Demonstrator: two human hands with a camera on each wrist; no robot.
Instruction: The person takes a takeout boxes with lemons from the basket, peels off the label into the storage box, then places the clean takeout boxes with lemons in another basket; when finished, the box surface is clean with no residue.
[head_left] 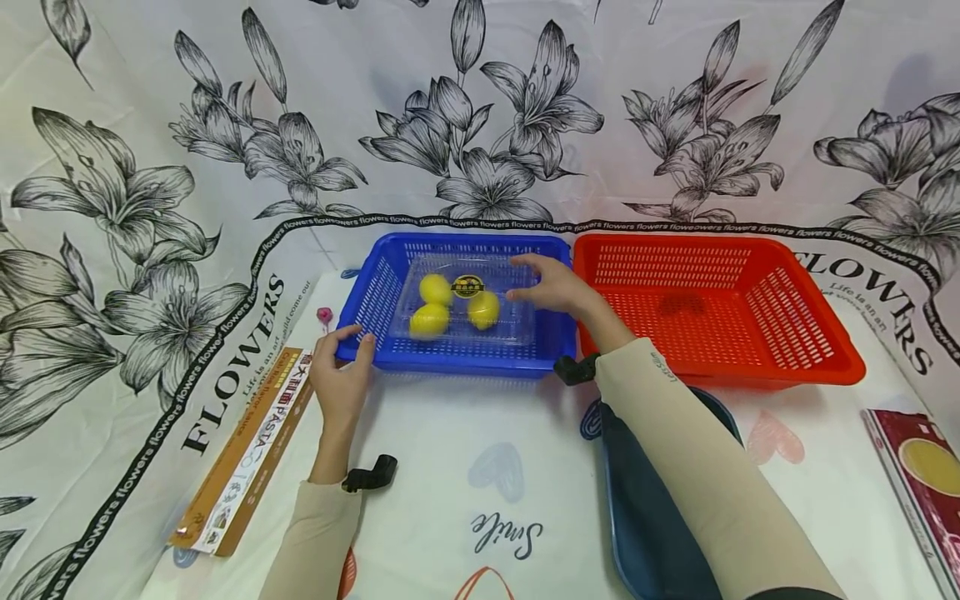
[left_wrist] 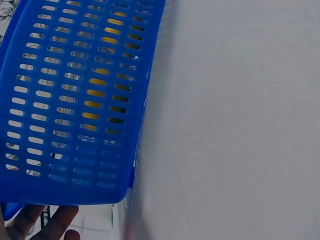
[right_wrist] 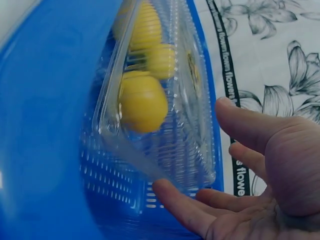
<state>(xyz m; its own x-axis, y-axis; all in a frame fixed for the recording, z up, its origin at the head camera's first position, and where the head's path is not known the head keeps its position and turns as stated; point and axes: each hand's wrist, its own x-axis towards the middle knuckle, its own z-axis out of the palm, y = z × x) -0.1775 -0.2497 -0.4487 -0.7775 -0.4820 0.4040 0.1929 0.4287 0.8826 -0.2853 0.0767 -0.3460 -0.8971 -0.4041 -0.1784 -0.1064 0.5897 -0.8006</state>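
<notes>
A clear plastic box (head_left: 517, 330) with a dark round label and three yellow lemons (head_left: 430, 320) lies inside the blue basket (head_left: 465, 364). My right hand (head_left: 558, 287) is at the box's right end, its thumb and fingers spread apart. In the right wrist view, the fingertips (right_wrist: 165, 189) show right beside the box's end, with nothing between thumb and fingers. At the basket's front left corner is my left hand (head_left: 343, 375), thumb and fingers parted. The left wrist view has its fingers (left_wrist: 60, 220) right at the basket's corner, partly cut off by the frame.
A red basket (head_left: 795, 375) stands directly right of the blue one. Below my right forearm lies a dark blue tray (head_left: 637, 500). A long pasta box (head_left: 247, 454) is at the left, and a dark red package (head_left: 915, 467) lies at the right edge. Flower-printed cloth (head_left: 487, 142) rises behind.
</notes>
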